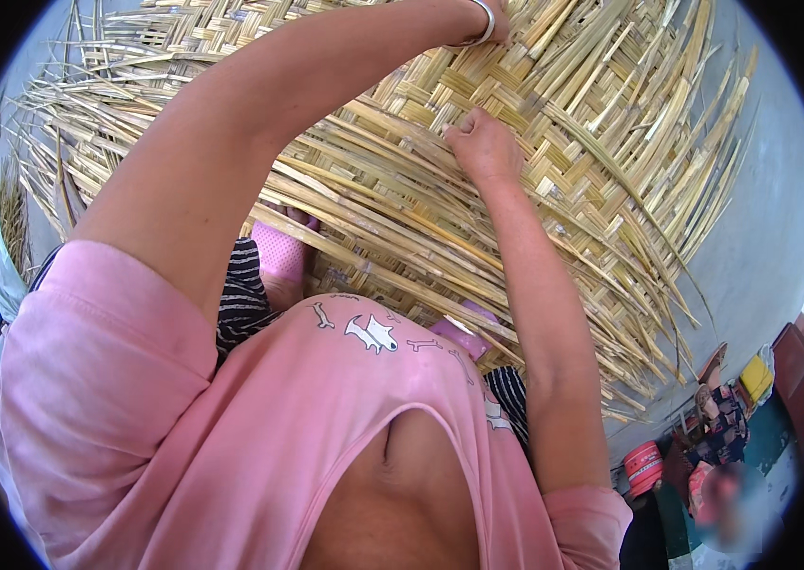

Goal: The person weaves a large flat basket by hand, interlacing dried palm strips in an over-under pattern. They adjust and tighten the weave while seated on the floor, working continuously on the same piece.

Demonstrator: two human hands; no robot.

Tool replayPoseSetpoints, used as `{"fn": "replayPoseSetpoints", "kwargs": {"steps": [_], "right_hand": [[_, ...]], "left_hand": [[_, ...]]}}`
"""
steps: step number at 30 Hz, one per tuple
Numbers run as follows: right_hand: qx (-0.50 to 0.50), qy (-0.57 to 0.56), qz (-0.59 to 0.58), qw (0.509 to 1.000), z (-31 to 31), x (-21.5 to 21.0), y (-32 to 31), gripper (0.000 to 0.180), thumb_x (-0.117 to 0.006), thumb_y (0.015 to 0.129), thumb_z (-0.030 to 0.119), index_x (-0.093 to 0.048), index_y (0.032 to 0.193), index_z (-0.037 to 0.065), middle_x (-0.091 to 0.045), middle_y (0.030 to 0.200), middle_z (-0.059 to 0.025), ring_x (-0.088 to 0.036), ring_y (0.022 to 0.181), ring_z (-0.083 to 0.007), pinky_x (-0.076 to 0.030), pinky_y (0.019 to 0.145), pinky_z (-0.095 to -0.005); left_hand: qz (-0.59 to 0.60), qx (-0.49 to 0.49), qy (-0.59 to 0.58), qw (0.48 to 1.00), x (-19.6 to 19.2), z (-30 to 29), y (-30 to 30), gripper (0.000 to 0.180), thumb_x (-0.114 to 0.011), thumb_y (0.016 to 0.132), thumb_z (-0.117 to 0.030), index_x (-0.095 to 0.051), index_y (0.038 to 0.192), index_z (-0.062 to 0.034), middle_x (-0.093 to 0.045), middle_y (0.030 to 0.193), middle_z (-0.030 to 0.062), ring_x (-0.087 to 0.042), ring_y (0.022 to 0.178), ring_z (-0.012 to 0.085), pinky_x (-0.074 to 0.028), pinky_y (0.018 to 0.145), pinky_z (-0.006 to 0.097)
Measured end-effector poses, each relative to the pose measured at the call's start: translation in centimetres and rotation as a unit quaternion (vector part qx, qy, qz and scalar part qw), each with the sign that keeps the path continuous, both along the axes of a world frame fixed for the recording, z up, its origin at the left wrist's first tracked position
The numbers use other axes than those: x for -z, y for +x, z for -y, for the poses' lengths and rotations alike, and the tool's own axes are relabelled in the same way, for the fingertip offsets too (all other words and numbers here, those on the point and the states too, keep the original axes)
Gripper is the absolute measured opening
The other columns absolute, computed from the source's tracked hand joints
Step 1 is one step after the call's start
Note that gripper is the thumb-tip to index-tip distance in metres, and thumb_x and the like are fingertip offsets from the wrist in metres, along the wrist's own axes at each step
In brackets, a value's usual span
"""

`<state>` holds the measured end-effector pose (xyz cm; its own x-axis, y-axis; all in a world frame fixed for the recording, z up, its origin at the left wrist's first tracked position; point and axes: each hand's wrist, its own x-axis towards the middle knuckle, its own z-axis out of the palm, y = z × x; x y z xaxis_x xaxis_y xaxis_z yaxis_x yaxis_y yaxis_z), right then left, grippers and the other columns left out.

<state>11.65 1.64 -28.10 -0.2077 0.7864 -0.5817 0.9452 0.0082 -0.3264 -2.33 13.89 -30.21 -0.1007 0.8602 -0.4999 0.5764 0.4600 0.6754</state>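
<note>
A large mat [564, 161] of flat, straw-coloured split-reed strips lies in front of me, woven in a diagonal pattern. My right hand [489, 150] rests low on its weave, fingers curled in and thumb pressed to the left. What sits under those fingers I cannot make out. Farther off, my left hand [495, 24] reaches over the mat at the upper edge of view. A white bracelet [486, 24] circles its wrist, and its fingers are cut off by the picture edge. Long unwoven strips [392, 190] run across the mat nearer to me.
Loose strip ends stick out along the left and right sides, over a grey floor [773, 180]. My feet, in a pink slipper [280, 249] and a purple slipper [464, 332], are at the near edge. A red-and-white tub [643, 465] and cluttered items stand at lower right.
</note>
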Motion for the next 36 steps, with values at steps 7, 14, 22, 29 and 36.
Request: {"fn": "replayPoseSetpoints", "kwargs": {"steps": [7,14,22,29,36], "right_hand": [[0.010,-0.008,0.003,1.000,-0.2,0.5,-0.5,0.027,-0.062,0.070,0.034,-0.058,0.078,0.009,-0.066,0.083,-0.0135,-0.062,0.082,-0.0306,-0.046,0.074,-0.0395],[0.032,0.021,0.011,0.999,0.1,0.5,-0.9,0.027,-0.062,0.068,0.033,-0.058,0.078,0.008,-0.066,0.083,-0.0145,-0.062,0.081,-0.0319,-0.046,0.075,-0.0406],[0.053,-0.008,-0.072,0.996,-0.1,1.6,1.3,0.028,-0.065,0.078,0.037,-0.061,0.086,0.011,-0.065,0.080,-0.0124,-0.063,0.079,-0.0318,-0.048,0.071,-0.0412],[-0.038,0.216,-0.074,0.973,-4.3,-0.7,4.6,0.027,-0.061,0.082,0.026,-0.059,0.104,0.010,-0.059,0.111,-0.0139,-0.056,0.103,-0.0286,-0.044,0.087,-0.0379],[-0.158,0.230,0.143,0.950,-3.9,-0.7,5.0,0.052,-0.057,0.083,0.015,-0.041,0.132,0.019,-0.045,0.125,-0.0163,-0.044,0.117,-0.0304,-0.040,0.094,-0.0413]], "left_hand": [[-0.016,0.003,0.002,1.000,-0.8,0.1,0.4,0.027,-0.064,0.070,-0.013,-0.068,0.094,-0.0046,-0.066,0.095,0.0171,-0.064,0.087,0.0300,-0.051,0.075,0.040],[-0.009,0.044,0.030,0.999,-1.4,0.3,0.0,0.030,-0.068,0.066,-0.016,-0.068,0.094,-0.0066,-0.067,0.095,0.0166,-0.064,0.088,0.0290,-0.051,0.077,0.038],[-0.040,0.066,0.071,0.994,0.6,-0.6,0.3,0.035,-0.074,0.067,-0.029,-0.068,0.092,-0.0053,-0.066,0.097,0.0180,-0.064,0.088,0.0315,-0.049,0.080,0.039],[-0.214,0.226,0.209,0.927,-1.0,-6.0,-6.7,0.043,-0.068,0.072,-0.039,-0.068,0.097,-0.0037,-0.065,0.099,0.0189,-0.062,0.095,0.0344,-0.048,0.083,0.041],[-0.275,0.365,0.021,0.889,-4.3,1.0,-11.1,0.037,-0.053,0.088,-0.041,-0.062,0.098,-0.0070,-0.066,0.090,0.0155,-0.062,0.082,0.0328,-0.047,0.076,0.042]]}}
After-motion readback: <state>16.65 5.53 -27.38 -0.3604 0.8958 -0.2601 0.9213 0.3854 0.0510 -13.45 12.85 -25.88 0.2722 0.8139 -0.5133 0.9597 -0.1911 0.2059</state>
